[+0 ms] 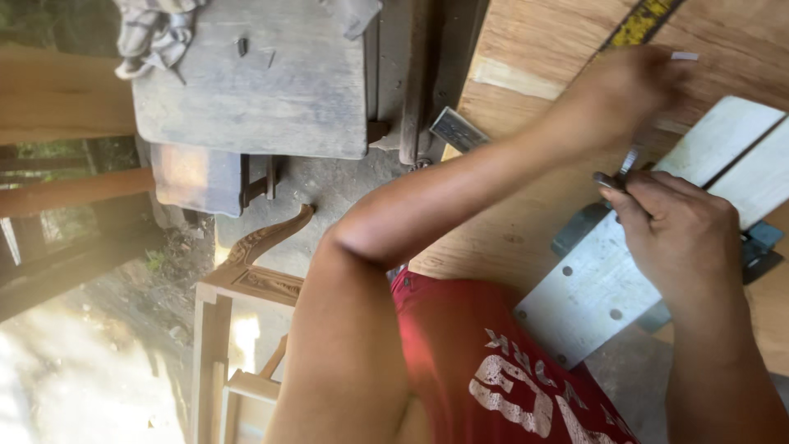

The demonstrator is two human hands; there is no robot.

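Note:
My left hand (pixel 629 90) reaches across a wooden board (pixel 534 49); it is blurred, and a small white tip shows at its far edge. Whether it holds anything is unclear. My right hand (pixel 678 238) is closed around a thin metal tool (pixel 616 177) whose tip sticks out toward the left hand. Under the right hand lies a pale grey metal plate with holes (pixel 588 292), resting on dark brackets over the board. A yellow and black strip (pixel 641 20) runs diagonally at the top of the board.
A worn grey machine table (pixel 255 90) with a checked cloth (pixel 156 33) stands at the upper left. A small metal block (pixel 456 130) sits at the board's edge. A carved wooden frame (pixel 259 275) stands on the dirt ground below.

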